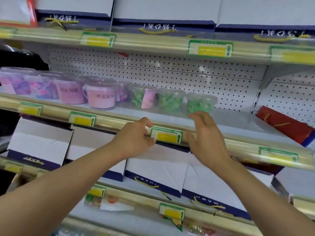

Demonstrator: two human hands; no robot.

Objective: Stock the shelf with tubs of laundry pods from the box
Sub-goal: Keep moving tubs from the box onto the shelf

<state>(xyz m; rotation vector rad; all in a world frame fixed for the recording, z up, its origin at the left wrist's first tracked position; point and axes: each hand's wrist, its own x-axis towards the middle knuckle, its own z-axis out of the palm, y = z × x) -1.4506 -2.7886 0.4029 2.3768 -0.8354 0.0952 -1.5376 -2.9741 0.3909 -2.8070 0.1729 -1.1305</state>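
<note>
Risk sits with the rightmost green tub (201, 103) near the shelf's (238, 123) front edge — the right hand (207, 135), fingers spread and empty, could knock it off; the left hand (134, 135) is loosely curled, holding nothing.

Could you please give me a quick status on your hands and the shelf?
Left hand and right hand empty at the shelf edge. Rightmost clear plastic tub of green pods standing on the white shelf. Nothing in the way.
</note>
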